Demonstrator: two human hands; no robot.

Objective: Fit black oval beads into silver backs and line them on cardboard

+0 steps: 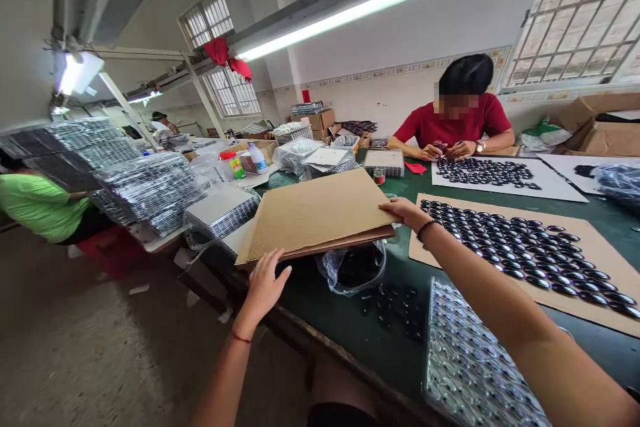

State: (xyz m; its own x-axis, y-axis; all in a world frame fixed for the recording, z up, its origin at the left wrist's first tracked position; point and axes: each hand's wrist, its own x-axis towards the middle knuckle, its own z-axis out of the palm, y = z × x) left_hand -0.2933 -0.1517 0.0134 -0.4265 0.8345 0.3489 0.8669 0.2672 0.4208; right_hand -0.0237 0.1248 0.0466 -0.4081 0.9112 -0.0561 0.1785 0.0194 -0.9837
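Brown cardboard sheets [320,207], at least two layered, lie tilted over the table's near left part. My right hand [405,210] grips their right corner, thumb side over the top. At the near left edge, my left hand [267,280] touches the cardboard with its fingertips, its thumb spread away. Partly under the sheets sits a clear plastic bag [357,270] of dark pieces. Loose black pieces [397,310] lie beside it. A clear moulded plastic tray [470,353] lies below my right forearm. Glossy black oval pieces [520,247] lie in rows on another cardboard sheet [600,233].
Across the green table [415,263], a person in a red shirt [460,127] handles dark pieces above a white board [560,187]. Stacked trays [150,190] rise at left, near a person in green [45,203]. A lamp [360,7] hangs overhead.
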